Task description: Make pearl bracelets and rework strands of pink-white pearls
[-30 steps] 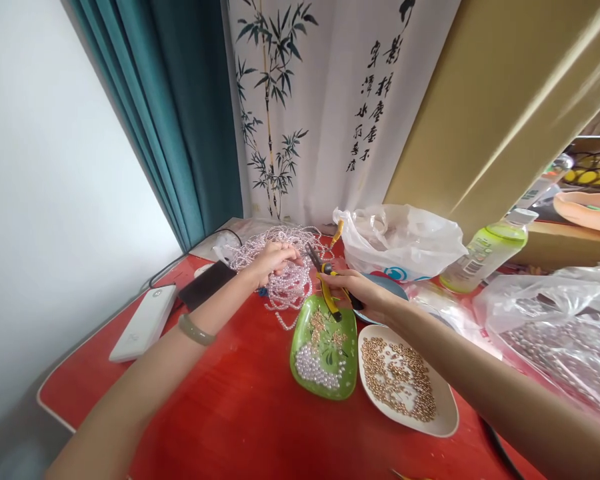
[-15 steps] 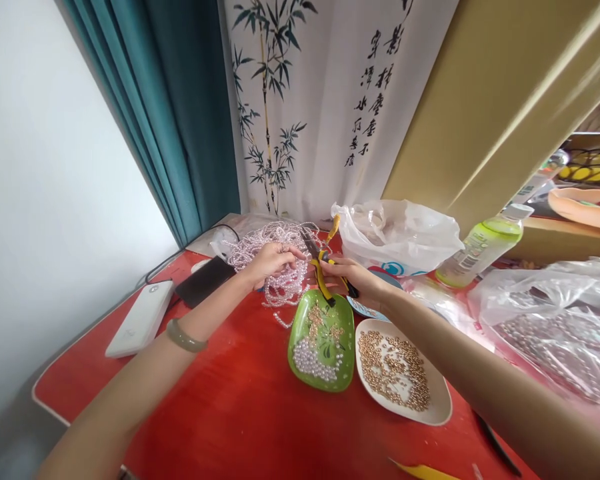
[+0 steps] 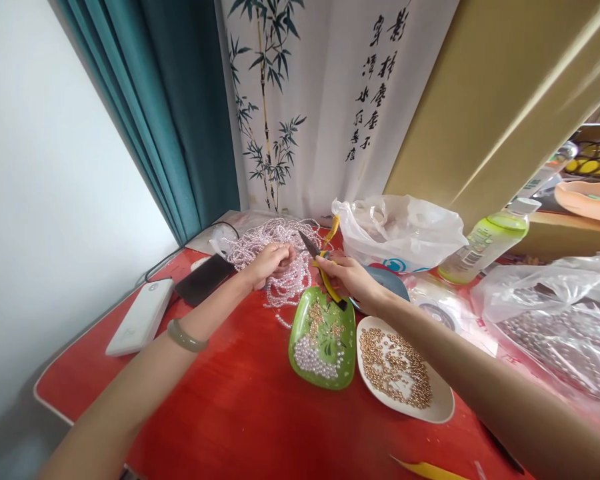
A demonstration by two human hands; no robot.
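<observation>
My left hand (image 3: 275, 260) is closed in front of the heap of pinkish bead strands (image 3: 290, 280); whatever its fingers hold is too small to make out. To its right, my right hand (image 3: 344, 275) grips black and yellow pliers (image 3: 331, 287), whose dark jaws point up and to the left. Just below that hand lies a green tray (image 3: 297, 363) with pale pearl beads and small golden pieces. A white plate (image 3: 443, 400) of gold beads sits beside it, under my right forearm.
A white power bank (image 3: 141, 317) and a dark phone (image 3: 205, 280) lie at the left. Behind stands a white plastic bag (image 3: 403, 233), with a green-labelled bottle (image 3: 490, 243) to its right. Another clear bag (image 3: 555, 320) holds strands. A yellow-handled tool (image 3: 427, 471) lies at the front edge.
My left hand's fingers have curled into a closed hand. My right hand and the pliers have shifted slightly right, away from the left hand, and the pliers are turned a little.
</observation>
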